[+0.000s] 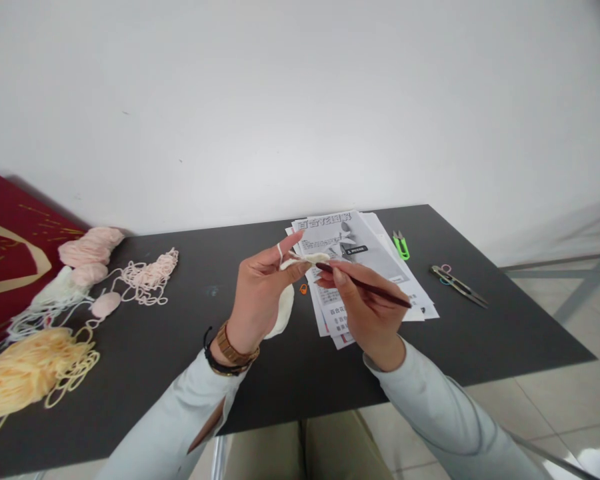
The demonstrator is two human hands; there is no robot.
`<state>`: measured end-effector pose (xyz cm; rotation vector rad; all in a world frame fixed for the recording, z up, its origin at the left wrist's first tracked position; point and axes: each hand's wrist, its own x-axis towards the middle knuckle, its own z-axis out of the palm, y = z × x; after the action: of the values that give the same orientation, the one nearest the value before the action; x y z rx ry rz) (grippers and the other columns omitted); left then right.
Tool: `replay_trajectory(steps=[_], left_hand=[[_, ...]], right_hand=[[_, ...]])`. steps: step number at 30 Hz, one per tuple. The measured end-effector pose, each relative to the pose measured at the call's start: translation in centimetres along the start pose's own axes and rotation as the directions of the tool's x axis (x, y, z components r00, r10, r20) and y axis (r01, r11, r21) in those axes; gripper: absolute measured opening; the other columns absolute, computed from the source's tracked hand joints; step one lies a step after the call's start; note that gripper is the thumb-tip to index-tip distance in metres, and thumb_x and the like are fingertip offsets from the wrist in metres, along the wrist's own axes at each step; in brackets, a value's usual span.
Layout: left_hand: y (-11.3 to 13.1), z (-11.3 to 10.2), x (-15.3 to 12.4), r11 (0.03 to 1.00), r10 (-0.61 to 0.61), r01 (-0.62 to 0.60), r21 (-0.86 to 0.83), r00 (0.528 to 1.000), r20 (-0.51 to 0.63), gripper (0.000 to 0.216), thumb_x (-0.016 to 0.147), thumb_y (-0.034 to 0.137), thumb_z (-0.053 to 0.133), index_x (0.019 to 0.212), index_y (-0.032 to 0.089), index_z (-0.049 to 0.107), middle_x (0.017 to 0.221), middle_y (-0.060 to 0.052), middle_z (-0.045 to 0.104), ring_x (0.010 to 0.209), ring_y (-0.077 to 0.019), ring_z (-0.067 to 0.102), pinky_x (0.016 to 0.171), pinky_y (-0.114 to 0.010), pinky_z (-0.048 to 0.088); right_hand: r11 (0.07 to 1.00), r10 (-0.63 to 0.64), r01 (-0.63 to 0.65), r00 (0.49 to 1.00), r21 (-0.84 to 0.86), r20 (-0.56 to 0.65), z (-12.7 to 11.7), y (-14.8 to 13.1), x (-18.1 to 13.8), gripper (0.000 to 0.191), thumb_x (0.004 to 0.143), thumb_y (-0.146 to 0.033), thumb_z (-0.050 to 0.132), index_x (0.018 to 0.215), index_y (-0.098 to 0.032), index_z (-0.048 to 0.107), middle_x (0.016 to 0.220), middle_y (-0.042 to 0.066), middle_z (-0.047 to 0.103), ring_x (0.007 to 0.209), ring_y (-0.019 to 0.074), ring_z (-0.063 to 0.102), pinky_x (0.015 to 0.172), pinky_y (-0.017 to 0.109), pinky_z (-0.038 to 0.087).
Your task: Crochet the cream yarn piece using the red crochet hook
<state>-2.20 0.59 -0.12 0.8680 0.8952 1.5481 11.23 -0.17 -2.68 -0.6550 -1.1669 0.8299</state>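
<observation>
My left hand (261,291) pinches a small piece of white crochet work (316,258) between thumb and fingers. White yarn loops around its raised index finger. In my right hand (367,303) is a crochet hook (377,291) with a dark brown handle, held like a pen. The hook's tip meets the crochet work, its end hidden by yarn and fingers. Partly behind my left wrist, a larger white piece (281,313) shows, its kind unclear. Both hands are above the table, in front of printed sheets (380,260). An orange stitch marker (303,289) lies between the hands.
On the dark table (180,373), yellow yarn (30,370), pink yarn (93,247) and a loose pink tangle (150,277) lie left, by a red bag (20,247). Green thread snips (401,245) and metal snips (459,285) lie right. A white wall (300,113) stands behind.
</observation>
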Motion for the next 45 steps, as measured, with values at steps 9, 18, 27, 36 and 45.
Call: replay_trajectory(steps=[9, 18, 27, 36, 45], left_hand=[[-1.3, 0.0, -0.3, 0.983, 0.145, -0.138, 0.121, 0.989, -0.044, 0.045, 0.06, 0.011, 0.083, 0.102, 0.028, 0.077, 0.073, 0.004, 0.07, 0.068, -0.0089, 0.057, 0.068, -0.022, 0.048], [-1.1, -0.2, -0.2, 0.977, 0.157, -0.166, 0.131, 0.985, 0.077, 0.05, 0.059, 0.011, 0.084, 0.104, 0.03, 0.076, 0.067, 0.004, 0.065, 0.073, -0.0108, 0.057, 0.072, -0.024, 0.049], [-0.7, -0.4, 0.1, 0.992, 0.09, -0.095, 0.083, 0.994, 0.064, 0.037, 0.063, 0.015, 0.083, 0.097, 0.027, 0.078, 0.084, -0.001, 0.073, 0.078, -0.0124, 0.062, 0.08, -0.028, 0.049], [0.3, -0.9, 0.2, 0.945, 0.141, -0.189, 0.265, 0.972, 0.19, 0.036, 0.07, 0.019, 0.08, 0.105, 0.025, 0.076, 0.084, -0.002, 0.066, 0.081, -0.0136, 0.056, 0.076, -0.026, 0.044], [0.3, -1.0, 0.7, 0.928, 0.123, -0.159, 0.337, 0.984, 0.128, 0.022, 0.066, 0.017, 0.081, 0.087, 0.02, 0.08, 0.091, -0.006, 0.075, 0.084, -0.0187, 0.063, 0.078, -0.03, 0.048]], right_hand=[[0.961, 0.262, -0.248, 0.959, 0.125, -0.113, -0.2, 0.1, 1.2, 0.009, 0.08, -0.029, 0.073, 0.082, -0.02, 0.075, 0.061, -0.001, 0.073, 0.048, 0.012, 0.068, 0.047, 0.021, 0.06], [0.85, 0.481, -0.458, 0.876, 0.259, -0.029, -0.9, 0.0, 2.4, 0.018, 0.076, -0.034, 0.076, 0.074, -0.016, 0.072, 0.053, -0.002, 0.069, 0.04, 0.0078, 0.062, 0.042, 0.014, 0.054], [0.867, 0.395, -0.389, 0.917, 0.311, 0.046, -1.2, -0.2, 2.2, 0.013, 0.079, -0.029, 0.074, 0.087, -0.02, 0.075, 0.067, 0.0, 0.075, 0.053, 0.0125, 0.07, 0.053, 0.021, 0.061], [0.88, 0.378, -0.387, 0.922, 0.274, 0.087, -1.1, 0.1, 2.2, 0.011, 0.078, -0.028, 0.075, 0.086, -0.02, 0.075, 0.067, -0.001, 0.076, 0.053, 0.0124, 0.07, 0.051, 0.022, 0.061], [0.775, 0.528, -0.547, 0.836, 0.316, 0.15, -1.1, 0.1, 2.6, 0.016, 0.073, -0.03, 0.078, 0.081, -0.018, 0.073, 0.063, 0.0, 0.075, 0.051, 0.0118, 0.07, 0.051, 0.019, 0.06]])
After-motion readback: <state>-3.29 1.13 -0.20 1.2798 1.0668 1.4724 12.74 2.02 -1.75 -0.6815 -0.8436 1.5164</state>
